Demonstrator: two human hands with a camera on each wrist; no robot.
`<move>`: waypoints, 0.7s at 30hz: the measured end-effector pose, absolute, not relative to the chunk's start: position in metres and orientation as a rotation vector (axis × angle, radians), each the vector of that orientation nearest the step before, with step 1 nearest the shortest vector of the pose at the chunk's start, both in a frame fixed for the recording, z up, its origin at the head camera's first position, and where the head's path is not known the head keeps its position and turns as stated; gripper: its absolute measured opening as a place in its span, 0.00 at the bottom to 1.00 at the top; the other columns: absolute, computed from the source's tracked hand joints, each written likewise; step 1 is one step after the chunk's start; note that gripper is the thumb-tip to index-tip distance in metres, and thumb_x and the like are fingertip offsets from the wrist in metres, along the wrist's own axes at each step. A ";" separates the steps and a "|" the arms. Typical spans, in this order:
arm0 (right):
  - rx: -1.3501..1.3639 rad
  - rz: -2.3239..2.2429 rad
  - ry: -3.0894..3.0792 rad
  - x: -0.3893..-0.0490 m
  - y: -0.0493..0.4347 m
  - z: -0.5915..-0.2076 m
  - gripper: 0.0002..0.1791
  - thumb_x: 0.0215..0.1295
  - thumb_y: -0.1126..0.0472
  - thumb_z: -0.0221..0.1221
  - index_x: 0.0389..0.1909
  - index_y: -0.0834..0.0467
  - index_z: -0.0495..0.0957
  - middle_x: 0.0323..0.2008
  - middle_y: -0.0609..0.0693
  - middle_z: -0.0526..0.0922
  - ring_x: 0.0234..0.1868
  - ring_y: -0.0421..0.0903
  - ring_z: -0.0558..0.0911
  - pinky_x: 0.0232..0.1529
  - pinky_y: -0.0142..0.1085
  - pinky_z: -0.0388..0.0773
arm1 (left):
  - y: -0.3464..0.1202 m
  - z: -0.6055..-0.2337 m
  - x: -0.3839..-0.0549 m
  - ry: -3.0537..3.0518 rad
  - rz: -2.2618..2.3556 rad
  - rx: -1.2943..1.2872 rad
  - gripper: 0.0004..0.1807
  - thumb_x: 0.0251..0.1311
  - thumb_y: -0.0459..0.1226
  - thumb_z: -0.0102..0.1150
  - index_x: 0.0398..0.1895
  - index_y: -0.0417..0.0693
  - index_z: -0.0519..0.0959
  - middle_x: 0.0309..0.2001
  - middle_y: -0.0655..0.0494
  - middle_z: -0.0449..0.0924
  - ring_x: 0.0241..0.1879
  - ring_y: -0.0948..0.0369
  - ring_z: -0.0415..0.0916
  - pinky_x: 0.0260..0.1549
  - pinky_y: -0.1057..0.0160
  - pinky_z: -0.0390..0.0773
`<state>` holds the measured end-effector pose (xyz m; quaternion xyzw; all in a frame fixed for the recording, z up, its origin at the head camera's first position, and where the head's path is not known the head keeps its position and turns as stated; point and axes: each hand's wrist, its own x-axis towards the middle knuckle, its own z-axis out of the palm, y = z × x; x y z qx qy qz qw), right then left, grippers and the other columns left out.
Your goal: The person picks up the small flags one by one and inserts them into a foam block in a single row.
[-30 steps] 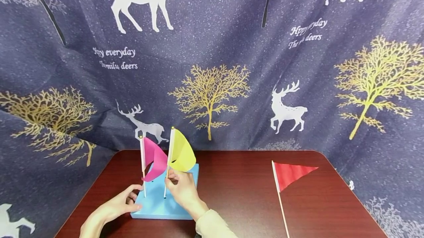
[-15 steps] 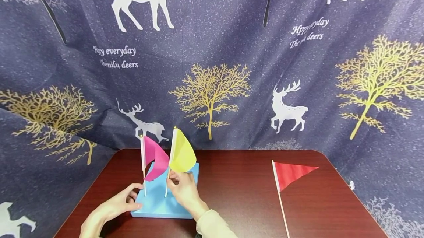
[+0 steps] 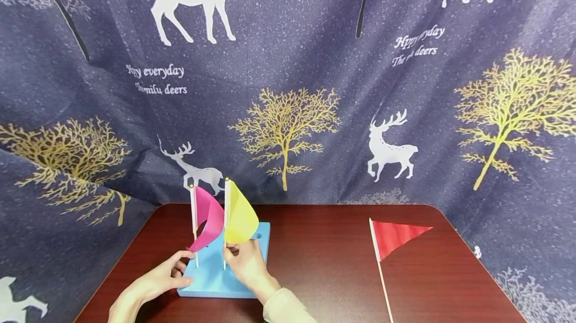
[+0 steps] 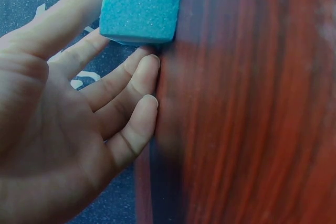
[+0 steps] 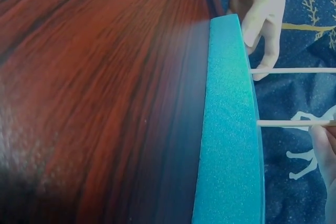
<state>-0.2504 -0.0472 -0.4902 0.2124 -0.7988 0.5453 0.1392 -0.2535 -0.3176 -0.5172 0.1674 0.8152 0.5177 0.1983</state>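
In the head view a blue foam board (image 3: 220, 283) lies on the table, with a pink flag (image 3: 210, 218) standing in its left part. My right hand (image 3: 247, 263) pinches the stick of a yellow flag (image 3: 240, 215) just below the cloth. The foot of that stick meets the board's top, right of the pink flag. My left hand (image 3: 162, 275) holds the board's left end between thumb and fingers; its other fingers curl loosely beside the foam (image 4: 140, 9) in the left wrist view. Both flag sticks (image 5: 294, 71) rise from the foam in the right wrist view.
A red triangular flag (image 3: 398, 238) on a long stick lies at the right of the brown wooden table (image 3: 324, 263). A hole (image 3: 256, 236) shows near the board's back right. Behind the table hangs a dark cloth (image 3: 315, 63) printed with deer and trees.
The yellow flag has moved a little left and down and stands more upright, with my right hand slightly lower on it. My left hand and the board have stayed put.
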 end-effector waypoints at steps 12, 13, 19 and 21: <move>0.653 1.395 -2.273 -0.250 -0.051 -0.492 0.04 0.59 0.68 0.65 0.28 0.56 0.84 0.25 0.40 0.84 0.28 0.24 0.79 0.32 0.20 0.73 | -0.317 -0.516 -0.253 2.287 1.453 0.462 0.32 0.63 0.34 0.64 0.64 0.33 0.59 0.41 0.44 0.64 0.40 0.52 0.65 0.36 0.62 0.70; 0.654 1.379 -2.268 -0.249 -0.051 -0.492 0.04 0.58 0.68 0.65 0.28 0.56 0.84 0.25 0.40 0.85 0.28 0.24 0.79 0.32 0.20 0.73 | -0.317 -0.517 -0.253 2.288 1.453 0.457 0.32 0.63 0.34 0.64 0.64 0.33 0.59 0.41 0.45 0.64 0.40 0.53 0.65 0.36 0.62 0.70; 0.672 1.359 -2.279 -0.247 -0.054 -0.493 0.06 0.57 0.69 0.65 0.25 0.56 0.83 0.21 0.39 0.82 0.24 0.23 0.74 0.28 0.19 0.71 | -0.317 -0.516 -0.252 2.266 1.466 0.452 0.32 0.64 0.34 0.63 0.64 0.32 0.58 0.41 0.45 0.64 0.40 0.53 0.64 0.36 0.62 0.70; 0.685 1.399 -2.275 -0.246 -0.054 -0.493 0.05 0.57 0.70 0.64 0.25 0.58 0.83 0.20 0.39 0.81 0.23 0.23 0.73 0.27 0.19 0.71 | -0.317 -0.516 -0.252 2.258 1.473 0.471 0.32 0.64 0.34 0.63 0.64 0.31 0.58 0.41 0.44 0.63 0.40 0.53 0.64 0.35 0.62 0.70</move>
